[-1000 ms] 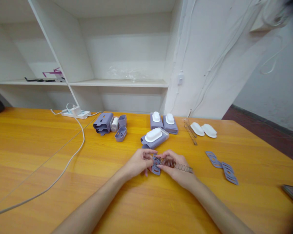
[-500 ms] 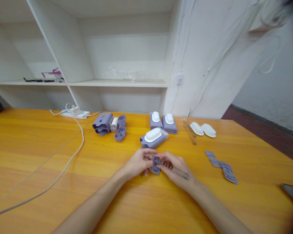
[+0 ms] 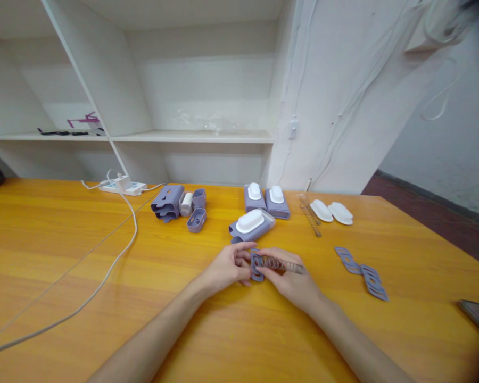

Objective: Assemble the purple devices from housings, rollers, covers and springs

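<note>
Between my two hands is a flat purple plastic plate [image 3: 256, 272] with cut-outs, standing on edge. My left hand [image 3: 228, 268] grips it from the left, fingers behind it and partly hidden. A metal coil spring [image 3: 281, 264] has one end against the plate's middle and stretches right across my right hand [image 3: 293, 282]. Thumb and fingers of that hand pinch the spring close to the plate. Just beyond my hands lies a purple housing [image 3: 259, 232] with a white oval cap [image 3: 249, 221] on top.
Two purple housings [image 3: 277, 209] with white caps stand behind. To the right are loose springs [image 3: 311, 215], white oval caps [image 3: 340, 213] and flat purple plates [image 3: 373, 282]. More purple parts [image 3: 170, 199] sit left, near a power strip [image 3: 123, 184] and its cable [image 3: 120, 260].
The spring's free end has swung up and slightly left, so the spring now lies nearly level. My right hand has turned a little with it, and the plate has shifted slightly.
</note>
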A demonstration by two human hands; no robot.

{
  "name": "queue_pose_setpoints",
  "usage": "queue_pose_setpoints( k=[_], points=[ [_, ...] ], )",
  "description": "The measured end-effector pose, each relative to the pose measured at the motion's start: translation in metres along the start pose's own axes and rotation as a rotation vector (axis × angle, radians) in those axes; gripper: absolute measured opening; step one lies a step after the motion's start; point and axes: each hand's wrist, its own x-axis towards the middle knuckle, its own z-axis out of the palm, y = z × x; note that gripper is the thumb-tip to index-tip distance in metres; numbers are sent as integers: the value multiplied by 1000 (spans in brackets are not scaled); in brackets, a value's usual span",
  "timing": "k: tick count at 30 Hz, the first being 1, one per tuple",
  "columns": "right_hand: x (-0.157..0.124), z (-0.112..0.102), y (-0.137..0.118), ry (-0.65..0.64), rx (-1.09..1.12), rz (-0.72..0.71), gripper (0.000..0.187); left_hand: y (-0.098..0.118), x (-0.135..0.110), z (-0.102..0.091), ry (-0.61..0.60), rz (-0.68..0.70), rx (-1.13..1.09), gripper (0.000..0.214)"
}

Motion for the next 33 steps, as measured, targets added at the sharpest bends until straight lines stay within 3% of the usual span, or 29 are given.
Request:
queue_pose_setpoints(
  k=[7,14,33],
  points=[
    [2,1,-1,12,35,151,17,-2,0,2,28,19,-13,74],
    [2,-1,-7,50,-61,91,13,-4,0,4,67,52,17,72],
    [-1,2,2,50,49,99,18,-3,1,2,47,61,48,63]
  ],
)
